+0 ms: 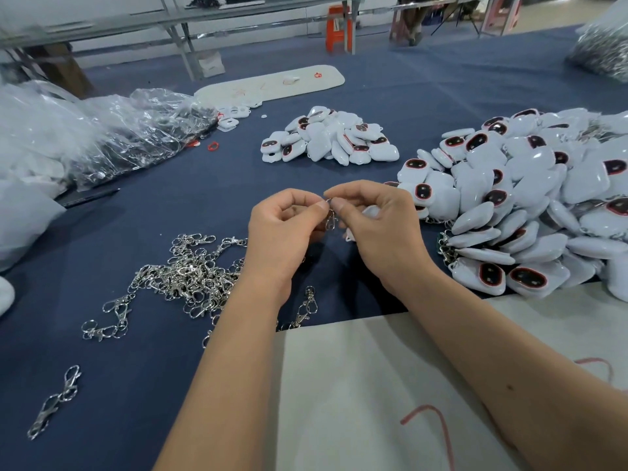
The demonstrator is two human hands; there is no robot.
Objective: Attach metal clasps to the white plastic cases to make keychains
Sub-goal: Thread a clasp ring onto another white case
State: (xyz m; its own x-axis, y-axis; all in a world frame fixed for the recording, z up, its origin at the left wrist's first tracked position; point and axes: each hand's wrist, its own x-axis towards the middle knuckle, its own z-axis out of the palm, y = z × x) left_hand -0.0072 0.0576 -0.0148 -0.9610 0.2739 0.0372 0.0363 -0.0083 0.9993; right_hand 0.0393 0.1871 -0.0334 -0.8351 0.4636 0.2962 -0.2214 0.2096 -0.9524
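Note:
Both hands meet above the middle of the blue table. My left hand [285, 229] pinches the ring of a silver metal clasp [330, 220], which hangs down between the two hands. My right hand [377, 226] pinches the same ring at its top and holds a white plastic case [368, 212], mostly hidden behind its fingers. A loose heap of metal clasps [190, 277] lies to the left of my left forearm. A big pile of white cases [530, 205] with dark red-rimmed windows lies at the right, and a smaller pile [329, 137] sits further back.
Crumpled clear plastic bags [112, 134] fill the left side. A white sheet [373, 385] with red marks lies under my forearms. A long white tray [272, 85] sits at the back. Stray clasps [54, 402] lie at the near left. A bag of metal parts [601, 49] is at the far right.

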